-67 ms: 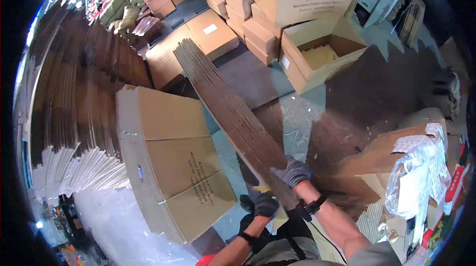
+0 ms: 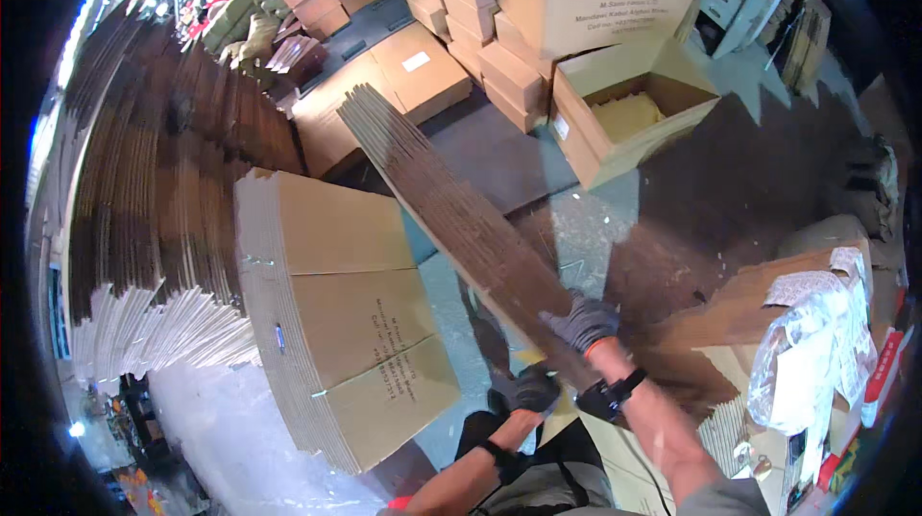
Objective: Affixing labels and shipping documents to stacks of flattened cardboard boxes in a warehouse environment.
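Observation:
A thick stack of flattened cardboard boxes (image 2: 471, 228) stands on edge, slanting from the middle of the floor toward my body. My right hand (image 2: 586, 324), in a grey glove with an orange cuff, is closed over the stack's upper edge near its close end. Lower and to the left, my left hand (image 2: 533, 389) in a dark glove is beside the stack's near side, fingers curled. A small yellow patch shows next to it; what the fingers hold, if anything, is hidden. A tied bundle of flattened boxes (image 2: 360, 305) leans just left of the stack.
Tall piles of flattened cardboard (image 2: 163, 189) line the left side. An open carton (image 2: 600, 146) stands ahead right, before stacked cartons (image 2: 615, 7). A closed carton (image 2: 413, 69) lies at the far end. Clear plastic wrap (image 2: 802, 353) lies over cardboard at right.
My left hand has moved right and slightly up, closer to the stack. My right hand and the stack's near end have shifted a little to the right. The whole view has also shifted slightly.

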Demonstrator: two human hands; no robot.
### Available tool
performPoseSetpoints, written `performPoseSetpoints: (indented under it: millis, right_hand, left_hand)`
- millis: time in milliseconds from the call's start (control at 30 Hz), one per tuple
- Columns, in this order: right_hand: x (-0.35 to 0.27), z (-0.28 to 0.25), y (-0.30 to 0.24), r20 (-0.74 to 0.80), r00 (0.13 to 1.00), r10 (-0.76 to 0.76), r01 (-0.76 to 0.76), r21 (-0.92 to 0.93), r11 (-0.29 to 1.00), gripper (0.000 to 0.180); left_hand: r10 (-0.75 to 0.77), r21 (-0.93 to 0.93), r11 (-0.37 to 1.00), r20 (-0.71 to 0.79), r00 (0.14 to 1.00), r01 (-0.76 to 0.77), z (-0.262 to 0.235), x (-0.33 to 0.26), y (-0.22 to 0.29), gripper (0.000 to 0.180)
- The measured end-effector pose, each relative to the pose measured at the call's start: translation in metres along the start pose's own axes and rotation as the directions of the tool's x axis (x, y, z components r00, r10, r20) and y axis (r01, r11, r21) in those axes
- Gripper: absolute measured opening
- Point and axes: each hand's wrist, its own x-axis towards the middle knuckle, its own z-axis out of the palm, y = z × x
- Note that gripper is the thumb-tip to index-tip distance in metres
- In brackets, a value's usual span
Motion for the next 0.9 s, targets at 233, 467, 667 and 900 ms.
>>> performPoseSetpoints:
  millis: [233, 467, 667, 900]
  right_hand:
    - [0.095, -0.001, 0.046, -0.138, 0.983, -0.125, 0.1, -0.17, 0.98, 0.11]
    - [0.168, 0.042, -0.007, -0.11, 0.914, -0.392, 0.32, -0.402, 0.858, 0.097]
    - [0.105, 0.11, -0.153, 0.245, 0.738, -0.628, 0.624, -0.603, 0.497, 0.066]
    - [0.182, 0.045, -0.247, 0.246, 0.932, -0.265, 0.307, -0.15, 0.94, 0.11]
  left_hand:
    - [0.514, 0.227, 0.782, 0.292, 0.806, -0.581, 0.015, 0.141, -0.098, 0.015]
    - [0.314, -0.043, 0.948, 0.285, 0.906, -0.315, -0.289, 0.173, -0.239, 0.029]
    - [0.24, 0.281, 0.929, 0.038, 0.97, -0.241, -0.461, 0.138, -0.352, 0.029]
    - [-0.106, -0.106, 0.987, 0.153, 0.983, 0.123, -0.523, 0.154, -0.364, 0.03]
